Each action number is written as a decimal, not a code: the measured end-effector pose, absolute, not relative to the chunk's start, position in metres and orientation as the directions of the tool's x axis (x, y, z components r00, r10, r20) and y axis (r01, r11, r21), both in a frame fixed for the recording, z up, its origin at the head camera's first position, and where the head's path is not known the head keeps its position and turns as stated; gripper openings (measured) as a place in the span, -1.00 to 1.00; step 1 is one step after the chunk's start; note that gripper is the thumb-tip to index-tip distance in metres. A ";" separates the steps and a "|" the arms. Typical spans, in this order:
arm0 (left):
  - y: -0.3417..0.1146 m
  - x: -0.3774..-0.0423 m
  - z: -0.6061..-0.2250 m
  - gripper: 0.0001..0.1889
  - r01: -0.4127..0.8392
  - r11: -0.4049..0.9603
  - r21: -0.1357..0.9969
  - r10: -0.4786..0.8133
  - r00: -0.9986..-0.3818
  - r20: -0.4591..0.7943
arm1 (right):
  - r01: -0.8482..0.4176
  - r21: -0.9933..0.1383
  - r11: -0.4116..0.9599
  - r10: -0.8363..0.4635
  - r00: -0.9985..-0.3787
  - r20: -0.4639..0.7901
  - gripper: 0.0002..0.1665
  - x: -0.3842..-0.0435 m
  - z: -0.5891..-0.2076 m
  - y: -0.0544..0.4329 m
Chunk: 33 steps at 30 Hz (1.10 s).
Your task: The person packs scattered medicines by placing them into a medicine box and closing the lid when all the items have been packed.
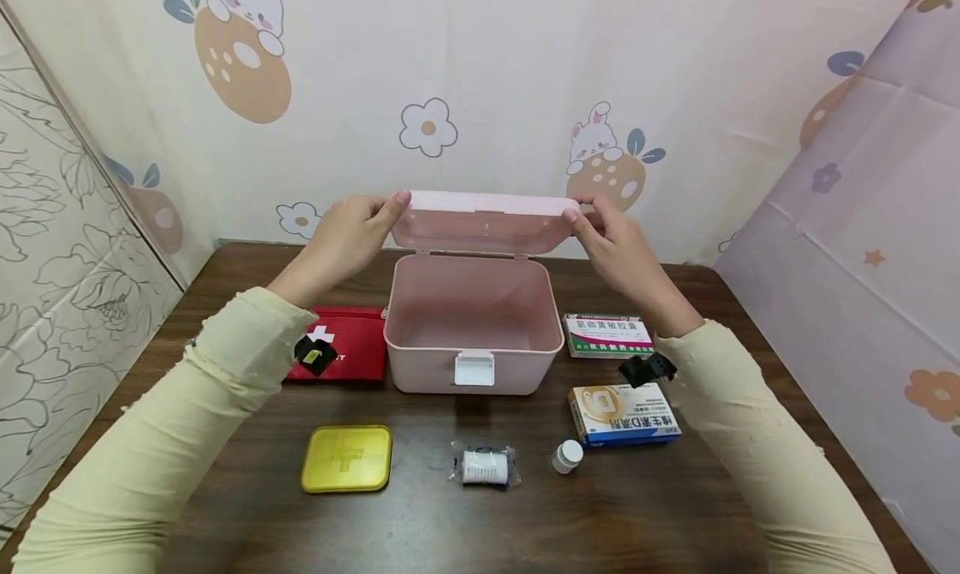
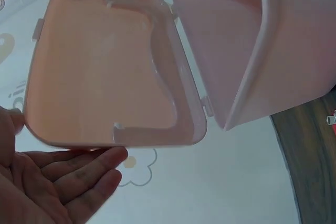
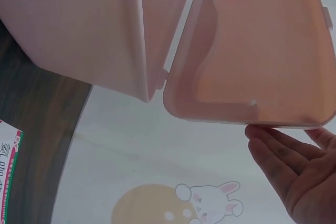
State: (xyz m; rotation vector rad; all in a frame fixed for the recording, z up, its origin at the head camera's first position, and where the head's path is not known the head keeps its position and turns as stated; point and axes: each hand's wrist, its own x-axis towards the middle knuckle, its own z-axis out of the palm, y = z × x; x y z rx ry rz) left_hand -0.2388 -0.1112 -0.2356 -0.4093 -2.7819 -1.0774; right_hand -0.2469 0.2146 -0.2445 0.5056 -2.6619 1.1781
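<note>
A pink plastic storage box stands on the table with its hinged lid raised at the back. My left hand holds the lid's left corner, thumb at the front edge and fingers behind. At the opposite corner my right hand pinches the lid between thumb and fingers. Both wrist views show the lid's inner face, with the left hand and the right hand at its side edges. Nothing lies on the visible floor of the box. A white latch sits on its front.
Left of the box lies a red first-aid pouch, partly behind my wrist. In front are a yellow case, a wrapped white roll and a small white bottle. Two medicine boxes, one green-white and one blue-white, lie right.
</note>
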 end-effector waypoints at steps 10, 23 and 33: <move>-0.126 -0.253 -0.250 -0.54 0.389 0.560 0.731 0.285 -0.920 0.270 | -0.422 -0.709 0.566 -0.224 -0.906 0.360 -0.45 -0.265 -0.242 0.214; -0.126 -0.274 -0.265 -0.63 0.423 0.425 0.800 0.165 -0.905 0.391 | -0.497 -0.766 0.407 -0.257 -0.867 0.426 -0.56 -0.281 -0.256 0.223; -0.117 -0.285 -0.266 -0.68 0.371 0.341 0.863 0.070 -0.926 0.371 | -0.493 -0.821 0.289 -0.187 -0.870 0.456 -0.60 -0.294 -0.265 0.228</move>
